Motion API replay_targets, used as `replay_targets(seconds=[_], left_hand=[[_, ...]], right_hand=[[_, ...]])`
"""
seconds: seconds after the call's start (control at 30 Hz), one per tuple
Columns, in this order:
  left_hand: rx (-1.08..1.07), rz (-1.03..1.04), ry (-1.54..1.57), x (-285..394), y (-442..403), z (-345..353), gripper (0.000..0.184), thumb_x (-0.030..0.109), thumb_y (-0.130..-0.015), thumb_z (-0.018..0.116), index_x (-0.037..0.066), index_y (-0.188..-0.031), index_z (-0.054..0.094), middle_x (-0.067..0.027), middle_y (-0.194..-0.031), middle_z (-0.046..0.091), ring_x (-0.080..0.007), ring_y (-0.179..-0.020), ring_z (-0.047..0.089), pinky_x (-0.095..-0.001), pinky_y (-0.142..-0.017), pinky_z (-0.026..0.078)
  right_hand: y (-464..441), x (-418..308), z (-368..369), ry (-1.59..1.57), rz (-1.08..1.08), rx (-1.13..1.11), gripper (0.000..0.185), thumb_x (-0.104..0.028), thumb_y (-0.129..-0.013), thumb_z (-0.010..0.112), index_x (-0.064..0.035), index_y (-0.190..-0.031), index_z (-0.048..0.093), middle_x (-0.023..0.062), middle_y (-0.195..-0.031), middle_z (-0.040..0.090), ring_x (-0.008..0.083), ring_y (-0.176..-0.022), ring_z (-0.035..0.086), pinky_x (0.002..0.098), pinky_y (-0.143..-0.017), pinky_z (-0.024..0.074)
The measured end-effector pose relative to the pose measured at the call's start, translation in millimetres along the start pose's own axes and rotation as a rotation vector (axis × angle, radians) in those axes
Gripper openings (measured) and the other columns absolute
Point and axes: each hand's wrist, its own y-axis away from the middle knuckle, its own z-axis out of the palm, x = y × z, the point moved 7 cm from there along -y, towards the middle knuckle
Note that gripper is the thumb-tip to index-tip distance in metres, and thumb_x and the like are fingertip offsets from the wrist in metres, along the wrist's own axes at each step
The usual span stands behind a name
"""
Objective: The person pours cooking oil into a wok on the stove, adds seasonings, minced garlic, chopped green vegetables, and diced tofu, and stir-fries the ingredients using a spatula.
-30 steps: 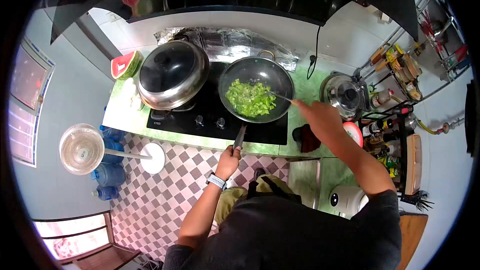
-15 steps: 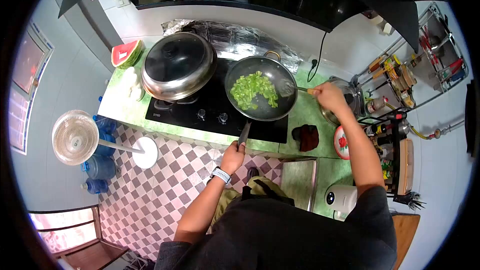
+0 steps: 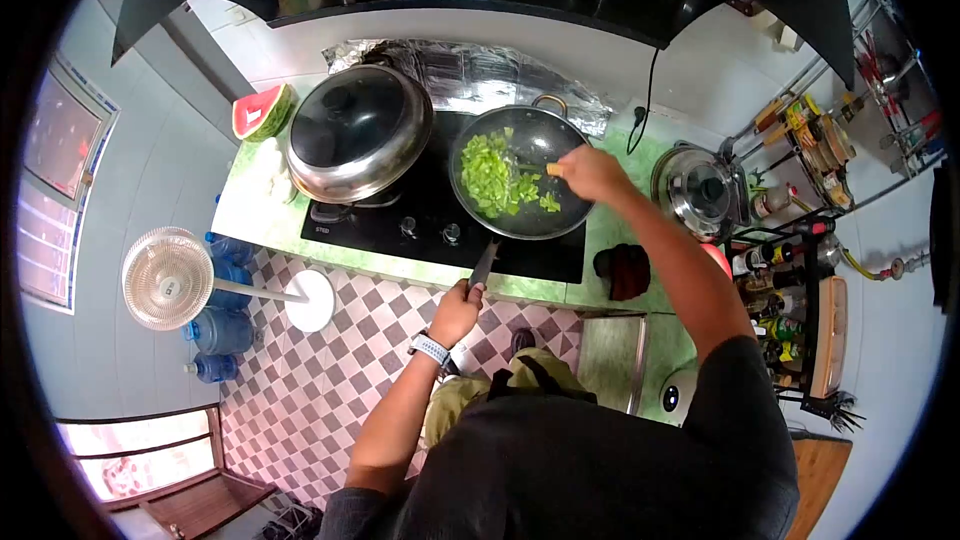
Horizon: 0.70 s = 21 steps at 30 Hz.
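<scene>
While the left hand (image 3: 455,313) is wrapped round the long dark handle (image 3: 484,267) of a wok (image 3: 548,215), fingers curled closed at the near edge of the cooktop (image 3: 535,262), the right hand (image 3: 592,176) reaches in over the wok's right side, closed on the light-coloured end of a spatula (image 3: 554,170). Spatula slants down and left to the greens; its working end is partly lost among them. Chopped greens (image 3: 485,175) inside the wok, heaped toward its left half; a few loose pieces lower right of the heap, dark bare metal beyond. Wok sits on the right part of the black cooktop, small loop handle (image 3: 549,103) at its far rim. To its left, a large steel pan (image 3: 345,180) under a domed dark lid (image 3: 345,118). Crinkled foil (image 3: 480,78) stands along the wall behind both. Green desk (image 3: 258,208) surrounds the cooktop: cut watermelon (image 3: 262,113) at the far left corner, dark red and black bundle (image 3: 628,273) right of the cooktop, glass-lidded pot (image 3: 695,190) farther right, near the wall. Pale watch (image 3: 430,348) on the left wrist. White fan (image 3: 165,278) and blue water jugs (image 3: 218,332) stand off left, over checkered floor (image 3: 310,380).
</scene>
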Motion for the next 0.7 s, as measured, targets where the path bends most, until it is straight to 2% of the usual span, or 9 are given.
replay_targets(seconds=[0.07,0.2,0.27,0.3,0.43,0.53,0.6,0.67,0.7], left_hand=[[0.013,0.010,-0.013,10.1,2.7,-5.4,0.040,0.036,-0.100,0.049,-0.002,-0.097,0.061,-0.0183,-0.073,0.065,-0.0338,-0.069,0.063,-0.0426,-0.065,0.047],[-0.015,-0.045,-0.017,7.4,2.1,-5.2,0.040,0.037,-0.100,0.049,-0.001,-0.099,0.061,-0.0193,-0.077,0.066,-0.0358,-0.075,0.065,-0.0430,-0.069,0.048],[-0.005,-0.038,-0.035,11.0,4.4,-5.2,0.040,0.036,-0.100,0.049,-0.001,-0.099,0.061,-0.0201,-0.078,0.067,-0.0367,-0.076,0.065,-0.0436,-0.069,0.048],[0.007,-0.032,-0.051,12.1,5.7,-5.7,0.039,0.036,-0.100,0.050,-0.002,-0.099,0.061,-0.0208,-0.079,0.067,-0.0375,-0.077,0.065,-0.0442,-0.070,0.048],[0.013,0.000,-0.060,11.1,4.0,-3.7,0.039,0.034,-0.099,0.050,-0.003,-0.095,0.059,-0.0228,-0.077,0.065,-0.0395,-0.077,0.064,-0.0457,-0.070,0.048],[0.001,0.018,-0.057,14.2,4.3,-4.3,0.039,0.033,-0.099,0.050,-0.004,-0.094,0.058,-0.0234,-0.077,0.065,-0.0410,-0.077,0.064,-0.0462,-0.069,0.048],[-0.004,0.008,-0.019,12.3,2.8,-4.7,0.039,0.033,-0.099,0.050,-0.005,-0.095,0.058,-0.0256,-0.080,0.065,-0.0443,-0.079,0.063,-0.0478,-0.070,0.048],[0.025,0.068,-0.107,3.3,-1.6,-2.1,0.036,0.034,-0.101,0.049,-0.001,-0.105,0.060,-0.0049,-0.070,0.059,-0.0143,-0.056,0.052,-0.0320,-0.055,0.043],[0.004,0.037,-0.101,-5.6,-4.7,2.1,0.036,0.034,-0.101,0.049,-0.001,-0.102,0.059,-0.0055,-0.069,0.059,-0.0148,-0.055,0.053,-0.0321,-0.054,0.043]], right_hand=[[51.6,-27.8,-25.9,0.094,-0.226,0.219,0.020,-0.022,-0.089,0.063,-0.0177,-0.104,0.075,0.0164,-0.082,0.070,0.0326,-0.076,0.069,0.0448,-0.072,0.0544],[61.8,-21.4,-39.3,0.144,-0.207,0.300,0.024,-0.020,-0.091,0.059,-0.0208,-0.112,0.072,0.0147,-0.078,0.069,0.0330,-0.071,0.068,0.0443,-0.068,0.0552],[36.7,-14.6,-45.7,0.301,-0.132,0.398,0.024,-0.020,-0.093,0.057,-0.0200,-0.112,0.071,0.0128,-0.072,0.068,0.0329,-0.067,0.068,0.0427,-0.060,0.0548],[22.2,-16.1,-43.3,0.359,-0.080,0.366,0.024,-0.020,-0.093,0.056,-0.0185,-0.112,0.071,0.0123,-0.071,0.067,0.0322,-0.064,0.068,0.0422,-0.054,0.0536],[-10.3,-26.2,-6.5,0.338,-0.195,0.333,0.030,-0.014,-0.092,0.057,-0.0199,-0.120,0.067,0.0110,-0.069,0.066,0.0291,-0.064,0.069,0.0436,-0.052,0.0539],[32.8,-61.0,-1.5,0.454,-0.245,0.240,0.040,-0.013,-0.089,0.056,-0.0296,-0.125,0.063,0.0107,-0.076,0.064,0.0283,-0.068,0.067,0.0400,-0.059,0.0540],[57.9,-63.9,-14.3,0.451,-0.278,0.295,0.042,-0.011,-0.088,0.056,-0.0298,-0.125,0.063,0.0094,-0.075,0.062,0.0285,-0.067,0.067,0.0399,-0.058,0.0537],[63.6,-75.0,-25.9,0.440,-0.309,0.342,0.044,-0.009,-0.087,0.056,-0.0299,-0.126,0.063,0.0082,-0.074,0.060,0.0286,-0.066,0.066,0.0399,-0.058,0.0535],[66.0,-83.1,-32.2,0.402,-0.357,0.392,0.044,-0.009,-0.087,0.056,-0.0290,-0.125,0.063,0.0078,-0.076,0.059,0.0280,-0.067,0.066,0.0398,-0.058,0.0533]])
